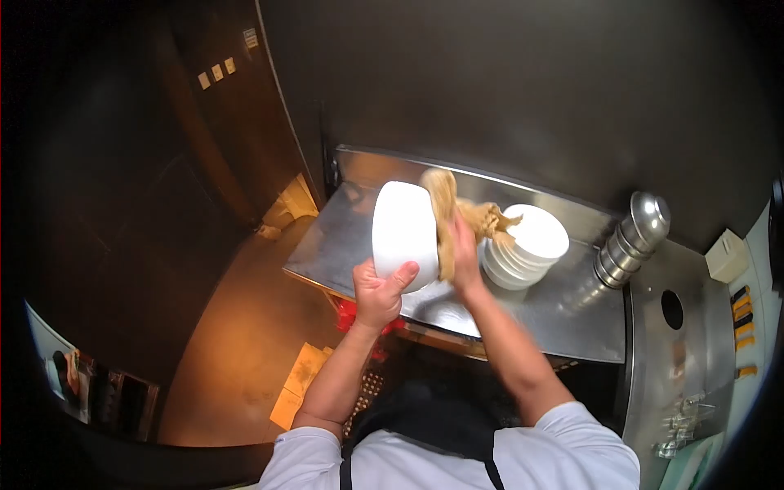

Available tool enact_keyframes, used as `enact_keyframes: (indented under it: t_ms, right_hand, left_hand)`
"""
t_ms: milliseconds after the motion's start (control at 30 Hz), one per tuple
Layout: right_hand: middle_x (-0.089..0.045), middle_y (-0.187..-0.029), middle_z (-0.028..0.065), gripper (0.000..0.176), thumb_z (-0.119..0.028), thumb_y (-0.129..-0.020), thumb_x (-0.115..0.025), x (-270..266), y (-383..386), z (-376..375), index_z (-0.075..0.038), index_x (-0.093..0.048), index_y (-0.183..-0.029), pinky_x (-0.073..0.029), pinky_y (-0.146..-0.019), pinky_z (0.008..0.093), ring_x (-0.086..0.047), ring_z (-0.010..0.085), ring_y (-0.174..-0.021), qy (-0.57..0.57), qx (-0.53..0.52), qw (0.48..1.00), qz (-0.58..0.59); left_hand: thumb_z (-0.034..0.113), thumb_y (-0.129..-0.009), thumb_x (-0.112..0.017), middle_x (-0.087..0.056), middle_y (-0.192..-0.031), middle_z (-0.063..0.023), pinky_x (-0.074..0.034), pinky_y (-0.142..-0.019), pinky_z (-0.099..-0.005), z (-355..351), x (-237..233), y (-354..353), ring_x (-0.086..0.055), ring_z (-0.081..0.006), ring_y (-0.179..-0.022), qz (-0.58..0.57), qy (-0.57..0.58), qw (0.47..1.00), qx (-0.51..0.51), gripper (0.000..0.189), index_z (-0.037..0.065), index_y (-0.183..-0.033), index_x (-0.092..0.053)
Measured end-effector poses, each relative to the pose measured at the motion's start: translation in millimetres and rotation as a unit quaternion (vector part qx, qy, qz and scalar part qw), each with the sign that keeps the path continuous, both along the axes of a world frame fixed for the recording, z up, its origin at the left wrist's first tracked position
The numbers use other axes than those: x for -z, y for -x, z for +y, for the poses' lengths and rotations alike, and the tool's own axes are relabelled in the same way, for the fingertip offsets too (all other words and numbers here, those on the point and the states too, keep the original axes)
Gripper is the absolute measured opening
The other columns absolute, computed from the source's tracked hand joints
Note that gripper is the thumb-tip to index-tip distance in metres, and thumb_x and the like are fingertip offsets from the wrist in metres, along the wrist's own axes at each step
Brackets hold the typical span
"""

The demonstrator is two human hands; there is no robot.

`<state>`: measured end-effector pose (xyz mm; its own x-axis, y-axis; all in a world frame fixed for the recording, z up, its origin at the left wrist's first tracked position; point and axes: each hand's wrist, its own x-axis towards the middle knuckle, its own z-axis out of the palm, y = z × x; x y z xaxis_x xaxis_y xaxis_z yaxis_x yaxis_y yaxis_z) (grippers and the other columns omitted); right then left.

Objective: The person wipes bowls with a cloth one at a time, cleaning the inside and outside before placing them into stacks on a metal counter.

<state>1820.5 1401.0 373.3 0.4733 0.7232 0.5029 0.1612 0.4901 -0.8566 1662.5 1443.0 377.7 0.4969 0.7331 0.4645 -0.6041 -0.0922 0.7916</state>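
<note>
A white bowl (pixel 403 233) is tipped on its side above the metal counter, its outer wall facing left. My left hand (pixel 380 296) grips it low on the near side, the thumb lying along the outer wall. In my right hand (pixel 464 260) is a tan cloth (pixel 445 200), pressed against the bowl's open side; part of the cloth trails off to the right. The bowl's inside is hidden from me. Just right of that hand stands a stack of white bowls (pixel 523 261) on the counter.
The metal counter (pixel 572 331) has a raised back edge against a dark wall. A leaning stack of metal containers (pixel 633 237) stands at its right end. Yellow-handled tools (pixel 743 318) hang at far right. A red item (pixel 347 314) and cardboard (pixel 302 376) lie below.
</note>
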Motion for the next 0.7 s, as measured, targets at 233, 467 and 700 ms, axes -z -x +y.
enact_keyframes:
  t_ms: [233, 467, 700]
  right_hand:
    - [-0.059, -0.136, 0.0183, 0.053, -0.02, -0.103, -0.045, 19.9, 24.6, 43.4, 0.001, -0.038, -0.152, -0.046, -0.103, 0.0364, -0.06, 0.025, -0.12, 0.062, 0.001, 0.998, 0.018]
    - [-0.05, -0.145, 0.0275, 0.049, -0.006, -0.092, -0.051, 8.5, 77.3, 27.7, 0.002, -0.055, -0.14, -0.03, -0.118, 0.0409, -0.043, 0.0375, -0.141, -0.037, 0.175, 0.908, -0.38]
    - [-0.06, -0.132, 0.0271, 0.047, -0.005, -0.091, -0.054, 26.1, 32.7, 40.2, 0.0, -0.058, -0.137, -0.041, -0.11, 0.0405, -0.056, 0.0326, -0.131, 0.041, 0.07, 0.995, -0.065]
  left_hand:
    - [0.008, -0.093, -0.071, -0.072, -0.098, -0.0054, -0.053, -0.077, -0.0262, 47.2, -6.0, 25.6, -0.066, -0.0115, -0.086, -0.006, -0.004, 1.0, 0.026, 0.016, -0.001, -0.106, -0.069]
    - [0.005, -0.092, -0.069, -0.07, -0.11, -0.0075, -0.053, -0.086, -0.0294, 94.0, 39.9, 25.4, -0.067, -0.0154, -0.095, -0.048, 0.075, 0.996, -0.02, 0.023, -0.001, -0.114, -0.065]
    - [0.007, -0.092, -0.069, -0.071, -0.106, -0.0082, -0.054, -0.086, -0.0313, 68.1, -3.7, 11.5, -0.068, -0.0162, -0.094, -0.124, 0.094, 0.986, -0.052, 0.022, -0.001, -0.113, -0.067]
